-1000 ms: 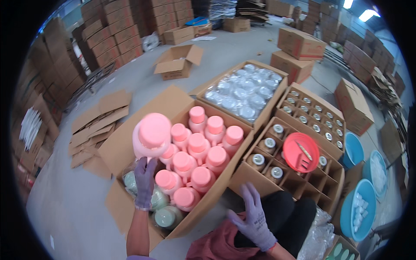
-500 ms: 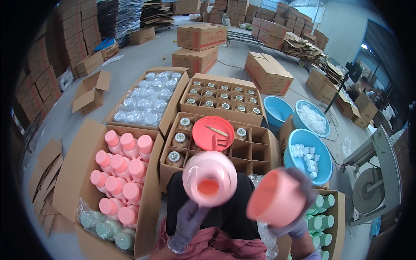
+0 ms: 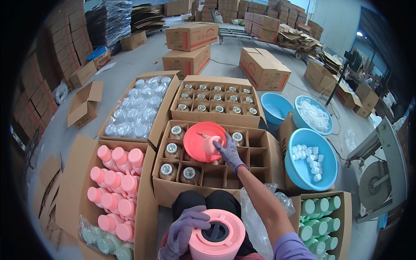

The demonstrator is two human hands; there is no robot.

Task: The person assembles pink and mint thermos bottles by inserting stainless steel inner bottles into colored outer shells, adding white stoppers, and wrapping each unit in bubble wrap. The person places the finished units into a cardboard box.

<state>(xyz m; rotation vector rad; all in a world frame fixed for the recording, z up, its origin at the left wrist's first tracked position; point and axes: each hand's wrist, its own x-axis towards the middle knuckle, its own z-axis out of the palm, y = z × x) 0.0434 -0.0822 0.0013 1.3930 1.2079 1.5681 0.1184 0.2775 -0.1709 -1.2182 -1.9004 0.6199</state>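
1. Around me is a workshop with a grey floor (image 3: 147, 60); sealed cartons (image 3: 193, 37) stand beyond my work, one on top of another.
2. My left hand (image 3: 184, 227), in a purple-grey glove, is closed against a pink jug (image 3: 216, 249): the fingers bend over its upper rim from the left, with the palm at its side. I cannot see the thumb.
3. That jug is low in front of me, at my dark-clad knees (image 3: 190, 199), its top facing up and a black stopper (image 3: 215, 232) set in the middle.
4. My right hand (image 3: 229, 154), gloved alike, reaches forward with thumb and fingers drawn together on the right side of a pink cup (image 3: 212, 146).
5. The cup is over a red tray (image 3: 193, 149); whether it touches the tray I cannot tell.
6. The tray lies on a divided carton (image 3: 173, 188) of jars with silvery lids (image 3: 171, 149), several compartments bare.
7. To my left a carton holds pink-capped bottles (image 3: 112, 180); to my right are green-capped bottles (image 3: 320, 227), and past them a blue basin (image 3: 310, 186) with small white caps (image 3: 316, 164).
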